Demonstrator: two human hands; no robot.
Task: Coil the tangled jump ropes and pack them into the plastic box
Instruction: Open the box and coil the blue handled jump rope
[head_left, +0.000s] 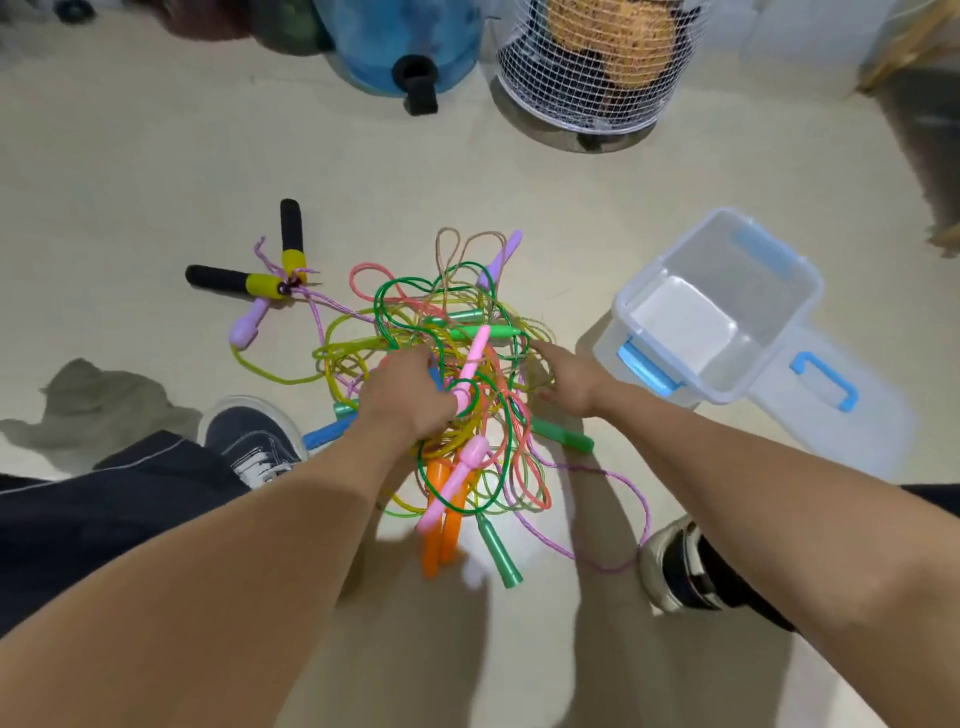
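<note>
Down on the floor, the left hand (402, 395) grips a bunch of the tangled jump ropes (447, 374), with pink handles (470, 364) just right of its knuckles. The right hand (563, 376) rests on the tangle's far edge, forefinger extended. Right of that hand sits the open plastic box (717, 306), its lid (831, 400) beside it.

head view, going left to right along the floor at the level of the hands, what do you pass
Grey crumpled cloth → dark blue sneaker with white laces → multicoloured tangle of jump ropes → clear plastic box with blue latches → clear lid with blue handle.
</note>
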